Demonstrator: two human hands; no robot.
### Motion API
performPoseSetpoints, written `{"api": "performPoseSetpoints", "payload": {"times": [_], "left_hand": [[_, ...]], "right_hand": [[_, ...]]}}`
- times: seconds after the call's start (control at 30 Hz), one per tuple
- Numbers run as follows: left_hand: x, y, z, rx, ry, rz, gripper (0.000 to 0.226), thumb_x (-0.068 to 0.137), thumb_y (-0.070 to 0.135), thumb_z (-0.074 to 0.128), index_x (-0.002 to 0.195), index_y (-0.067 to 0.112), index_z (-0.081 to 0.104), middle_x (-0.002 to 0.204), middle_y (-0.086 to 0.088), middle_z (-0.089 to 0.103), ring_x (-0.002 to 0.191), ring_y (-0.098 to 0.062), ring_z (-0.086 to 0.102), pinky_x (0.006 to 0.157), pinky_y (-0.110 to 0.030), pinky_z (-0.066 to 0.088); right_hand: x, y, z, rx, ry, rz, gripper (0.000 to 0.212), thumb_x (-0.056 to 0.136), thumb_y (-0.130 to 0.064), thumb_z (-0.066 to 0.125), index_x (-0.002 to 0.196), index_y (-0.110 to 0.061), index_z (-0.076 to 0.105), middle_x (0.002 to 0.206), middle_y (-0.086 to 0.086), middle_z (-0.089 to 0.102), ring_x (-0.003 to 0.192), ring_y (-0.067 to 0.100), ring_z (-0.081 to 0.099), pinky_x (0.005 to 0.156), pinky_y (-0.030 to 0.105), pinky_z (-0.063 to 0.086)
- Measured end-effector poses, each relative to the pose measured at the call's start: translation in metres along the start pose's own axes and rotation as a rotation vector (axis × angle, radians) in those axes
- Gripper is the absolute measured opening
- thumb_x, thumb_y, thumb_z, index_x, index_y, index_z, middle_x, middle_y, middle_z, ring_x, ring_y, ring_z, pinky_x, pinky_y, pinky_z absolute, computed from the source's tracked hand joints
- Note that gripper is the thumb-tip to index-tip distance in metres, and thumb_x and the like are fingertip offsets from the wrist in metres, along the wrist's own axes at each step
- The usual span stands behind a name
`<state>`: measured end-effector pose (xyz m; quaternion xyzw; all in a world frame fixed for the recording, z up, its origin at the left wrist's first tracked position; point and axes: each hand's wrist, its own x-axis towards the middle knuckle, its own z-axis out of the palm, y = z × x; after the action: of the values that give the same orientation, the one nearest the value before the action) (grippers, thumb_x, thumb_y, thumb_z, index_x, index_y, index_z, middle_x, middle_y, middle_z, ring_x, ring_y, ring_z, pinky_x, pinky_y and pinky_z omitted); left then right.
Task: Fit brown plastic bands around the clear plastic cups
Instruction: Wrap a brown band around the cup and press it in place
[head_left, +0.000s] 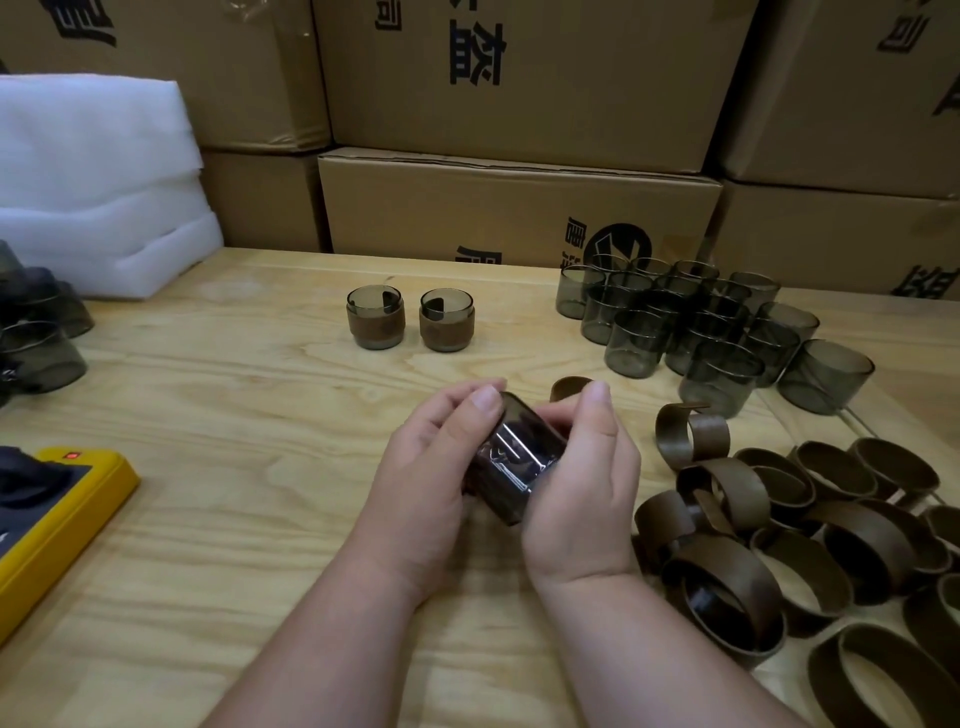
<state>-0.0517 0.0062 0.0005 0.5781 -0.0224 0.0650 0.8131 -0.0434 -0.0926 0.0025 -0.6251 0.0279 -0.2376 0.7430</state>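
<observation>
Both hands cradle one clear cup (511, 457) tipped sideways above the bench (234, 415): left hand (431, 467) gripping it, right hand (582, 478) pinching a brown band (569, 387) just beyond (band mostly hidden).

Soft, even indoor light falls from above, casting only faint shadows under the hands onto the pale wooden tabletop (234, 467). Small glints streak the smoky clear plastic cup (511, 460) between the hands. Wide-angle distortion bends the stacked brown cardboard boxes (519, 202) beyond them; edges slightly soft
</observation>
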Motion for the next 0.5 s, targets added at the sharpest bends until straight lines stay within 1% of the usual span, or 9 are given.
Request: {"api": "performPoseSetpoints", "payload": {"times": [0.07, 0.13, 0.2, 0.23, 0.3, 0.33, 0.4, 0.47, 0.5], "left_hand": [[0.001, 0.0, 0.002, -0.065, 0.079, 0.01, 0.051, 0.071, 0.053, 0.076, 0.114, 0.026, 0.071, 0.11, -0.014, 0.076, 0.1, -0.038, 0.072, 0.077, -0.046, 0.059], [0.003, 0.003, 0.003, -0.138, 0.161, 0.052, 0.051, 0.076, 0.045, 0.077, 0.121, 0.026, 0.065, 0.093, -0.003, 0.074, 0.084, -0.022, 0.072, 0.066, -0.034, 0.059], [0.005, 0.003, 0.003, -0.108, 0.253, 0.116, 0.052, 0.076, 0.04, 0.075, 0.126, 0.031, 0.059, 0.095, -0.007, 0.072, 0.083, -0.015, 0.07, 0.062, -0.026, 0.055], [0.006, 0.002, 0.003, -0.029, 0.297, 0.152, 0.054, 0.075, 0.039, 0.077, 0.126, 0.036, 0.057, 0.104, -0.009, 0.071, 0.087, -0.013, 0.069, 0.064, -0.023, 0.054], [0.004, -0.002, 0.003, 0.178, 0.347, 0.222, 0.059, 0.075, 0.033, 0.085, 0.122, 0.047, 0.053, 0.117, 0.0, 0.067, 0.098, -0.008, 0.069, 0.071, -0.017, 0.054], [0.004, -0.005, 0.003, 0.276, 0.351, 0.247, 0.063, 0.076, 0.028, 0.089, 0.12, 0.052, 0.051, 0.118, 0.007, 0.064, 0.102, -0.003, 0.066, 0.075, -0.014, 0.052], [0.004, -0.01, 0.003, 0.437, 0.34, 0.267, 0.067, 0.077, 0.023, 0.09, 0.119, 0.056, 0.049, 0.116, 0.019, 0.061, 0.105, 0.008, 0.06, 0.08, -0.009, 0.049], [0.004, -0.012, 0.003, 0.531, 0.306, 0.24, 0.07, 0.077, 0.023, 0.089, 0.122, 0.056, 0.047, 0.118, 0.023, 0.059, 0.109, 0.01, 0.058, 0.09, -0.014, 0.05], [0.004, -0.012, 0.003, 0.55, 0.287, 0.216, 0.071, 0.078, 0.024, 0.088, 0.125, 0.056, 0.046, 0.121, 0.024, 0.059, 0.111, 0.007, 0.059, 0.096, -0.021, 0.052]], "right_hand": [[0.0, 0.0, 0.001, -0.023, 0.009, 0.02, 0.049, 0.096, -0.049, 0.034, 0.075, -0.017, 0.065, 0.068, -0.012, 0.067, 0.067, 0.003, 0.063, 0.061, 0.015, 0.046], [0.0, 0.001, 0.002, -0.057, 0.003, 0.035, 0.044, 0.095, -0.049, 0.034, 0.081, -0.022, 0.066, 0.075, -0.009, 0.067, 0.072, 0.005, 0.061, 0.068, 0.026, 0.049], [0.001, 0.002, 0.003, -0.112, -0.014, 0.044, 0.037, 0.093, -0.047, 0.035, 0.09, -0.029, 0.067, 0.097, -0.01, 0.065, 0.089, 0.008, 0.062, 0.084, 0.037, 0.052], [0.002, 0.002, 0.004, -0.138, -0.017, 0.044, 0.034, 0.092, -0.047, 0.036, 0.093, -0.033, 0.067, 0.109, -0.01, 0.061, 0.098, 0.007, 0.06, 0.094, 0.036, 0.05], [0.003, 0.001, 0.003, -0.159, -0.022, 0.045, 0.031, 0.091, -0.047, 0.035, 0.097, -0.039, 0.064, 0.127, -0.013, 0.054, 0.112, 0.006, 0.057, 0.102, 0.024, 0.046], [0.004, 0.002, 0.003, -0.164, -0.027, 0.053, 0.032, 0.091, -0.048, 0.034, 0.1, -0.039, 0.064, 0.134, -0.012, 0.051, 0.119, 0.007, 0.055, 0.1, 0.015, 0.043], [0.004, 0.002, 0.002, -0.193, -0.048, 0.078, 0.043, 0.09, -0.05, 0.032, 0.113, -0.037, 0.065, 0.148, -0.01, 0.045, 0.133, 0.003, 0.045, 0.094, 0.0, 0.032], [0.005, 0.006, 0.002, -0.246, -0.072, 0.094, 0.054, 0.094, -0.052, 0.03, 0.129, -0.029, 0.065, 0.158, -0.009, 0.037, 0.144, -0.001, 0.031, 0.091, -0.003, 0.02], [0.006, 0.007, 0.002, -0.273, -0.086, 0.099, 0.052, 0.099, -0.051, 0.031, 0.132, -0.027, 0.064, 0.161, -0.007, 0.035, 0.147, 0.0, 0.028, 0.093, -0.002, 0.016]]}}
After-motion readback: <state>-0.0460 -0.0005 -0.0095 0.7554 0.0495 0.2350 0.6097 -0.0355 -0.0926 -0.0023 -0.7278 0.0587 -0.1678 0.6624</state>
